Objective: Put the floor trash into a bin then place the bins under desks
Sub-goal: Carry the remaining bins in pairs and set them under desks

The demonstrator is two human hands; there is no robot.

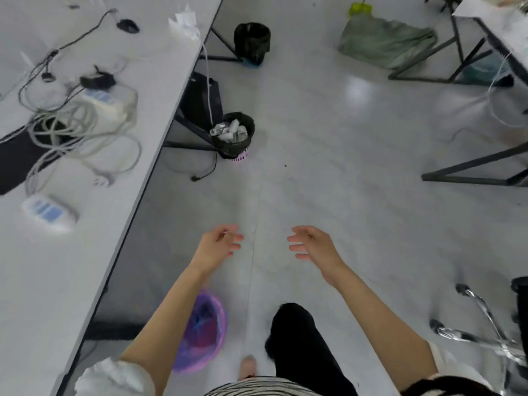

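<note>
Two hands: both were held out over the floor, apart from each other, nothing grasped.
Left hand: fingers were loosely curved and released, held just right of the desk edge.
Right hand: fingers were spread and relaxed, well right of the desk.
Purple bin: seen blurred on the floor beside the desk edge, partly hidden by the left forearm; a dark lining showed inside.
Full bin: lined with a black bag, pink at the base, packed with pale trash; stood at the desk edge beside the black leg frame.
Far bin: black-bagged, set farther along the desk, just past its edge.
Cable: a black lead was trailed across the floor from under the desk.
Desk top: tangled grey cables, two white power strips and a mouse were laid there.
Green cloth: lay well across the floor from the desk, by a second table's frame.
Chair base: chrome legs showed far right of the desk.
</note>
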